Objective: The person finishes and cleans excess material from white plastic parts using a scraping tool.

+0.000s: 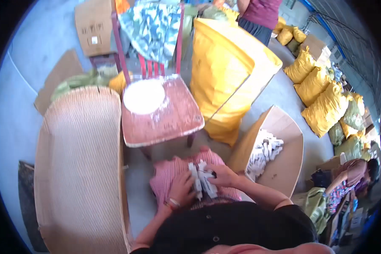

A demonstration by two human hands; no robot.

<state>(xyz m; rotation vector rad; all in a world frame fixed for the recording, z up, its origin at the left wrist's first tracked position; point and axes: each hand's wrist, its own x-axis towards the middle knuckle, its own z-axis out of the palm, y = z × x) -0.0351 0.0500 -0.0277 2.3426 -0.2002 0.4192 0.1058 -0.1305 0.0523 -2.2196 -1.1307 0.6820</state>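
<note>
A big tan woven sheet (78,169) lies on the floor at my left. A tall yellow plastic sack (224,76) stands ahead on my right. A worn red wooden chair (165,116) is right in front of me, with a round white dish (144,96) on its seat. An open brown cardboard box (283,165) sits by my right knee, with small white pieces inside. My arms bend in toward my lap. My left hand (181,189) and my right hand (222,175) are close together, both gripping a small bunch of white pieces (202,181) over the pink striped cloth (169,173) on my knees.
</note>
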